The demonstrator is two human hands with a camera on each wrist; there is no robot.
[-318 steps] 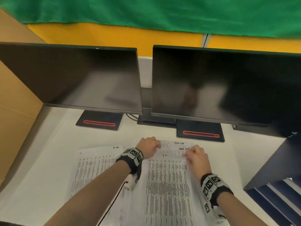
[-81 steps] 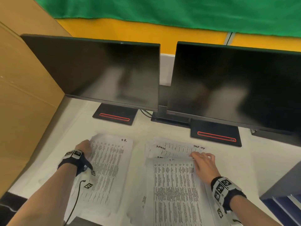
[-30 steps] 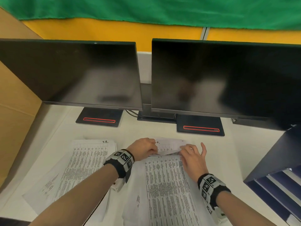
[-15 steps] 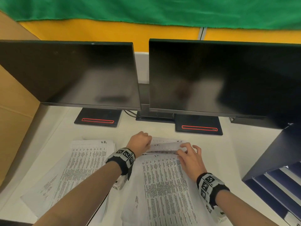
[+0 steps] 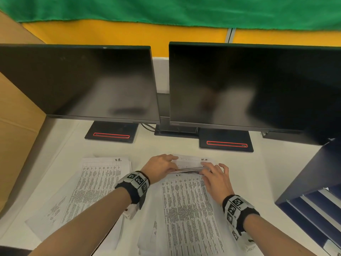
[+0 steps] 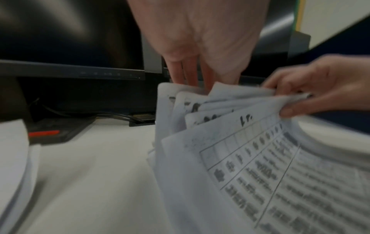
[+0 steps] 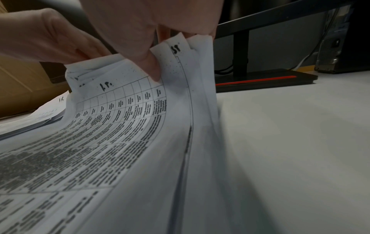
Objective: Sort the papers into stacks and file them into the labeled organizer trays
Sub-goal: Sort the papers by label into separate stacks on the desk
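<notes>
Monitors point(image 5: 166, 84) behind paper stack point(image 5: 186, 209)

A loose stack of white printed sheets with dense table text point(image 5: 186, 209) lies on the white table point(image 5: 273, 172), its far edge lifted and fanned. A second, flat stack of similar sheets point(image 5: 92, 185) lies just left. The dark blue organizer trays point(image 5: 313, 206) stand at the right.

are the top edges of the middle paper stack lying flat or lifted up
Lifted. The stack's far edges curl up off the desk, fanned apart, pinched by the left hand and right hand.
</notes>
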